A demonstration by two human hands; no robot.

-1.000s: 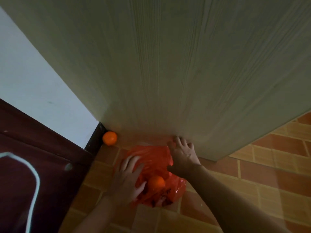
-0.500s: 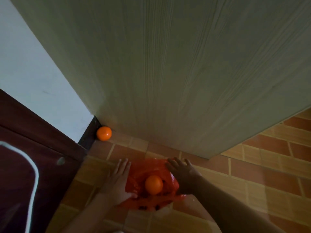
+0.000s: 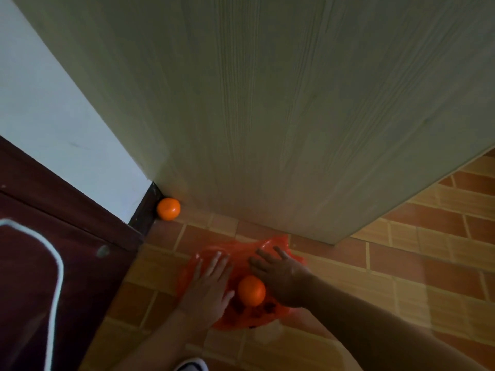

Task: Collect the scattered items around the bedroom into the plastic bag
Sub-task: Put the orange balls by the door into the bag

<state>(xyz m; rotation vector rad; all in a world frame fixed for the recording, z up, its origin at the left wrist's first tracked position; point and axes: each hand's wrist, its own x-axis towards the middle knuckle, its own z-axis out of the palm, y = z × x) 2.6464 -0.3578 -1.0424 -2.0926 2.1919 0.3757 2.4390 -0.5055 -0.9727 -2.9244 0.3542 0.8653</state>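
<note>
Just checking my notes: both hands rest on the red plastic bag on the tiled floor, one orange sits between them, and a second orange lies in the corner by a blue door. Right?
Nearly. The head view shows the round second orange beside a pale wood-grain door, not a blue one. The rest holds: the left hand and right hand rest on the red plastic bag, the first orange between them.

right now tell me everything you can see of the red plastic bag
The bag is thin, glossy red-orange plastic, crumpled and spread low on the tiled floor just in front of the pale wooden panel. The left hand and right hand rest on it with fingers straight. An orange sits at its middle between them.
</note>
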